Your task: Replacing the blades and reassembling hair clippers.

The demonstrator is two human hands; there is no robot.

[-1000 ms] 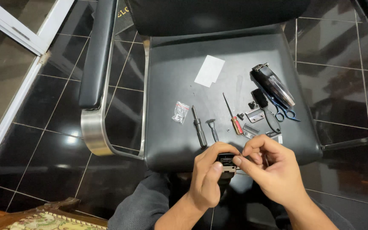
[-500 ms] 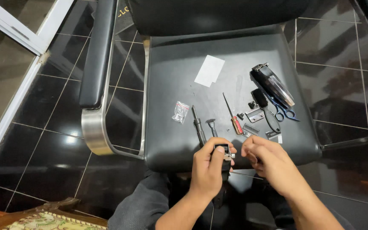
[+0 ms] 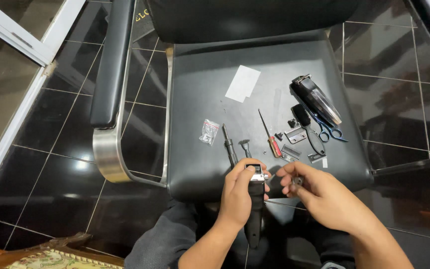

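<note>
My left hand (image 3: 239,197) grips a black hair clipper body (image 3: 256,209) upright at the front edge of the black chair seat (image 3: 200,164), its metal head end up. My right hand (image 3: 319,197) is just right of it, apart from the clipper, fingertips pinched on a small dark part (image 3: 297,181). On the seat ahead lie a black screwdriver (image 3: 229,146), a red-handled screwdriver (image 3: 270,139) and a short dark tool (image 3: 246,147).
Farther on the seat: a white card (image 3: 243,83), a small plastic bag (image 3: 209,132), a black clipper housing (image 3: 315,99), blue scissors (image 3: 328,129), a brush (image 3: 307,127), several small metal blade parts (image 3: 295,135). A padded armrest (image 3: 110,65) is left; glossy dark floor tiles surround.
My hands have come apart: the right hand moved right off the clipper with a small part in its fingers, and the left hand now holds the clipper alone.
</note>
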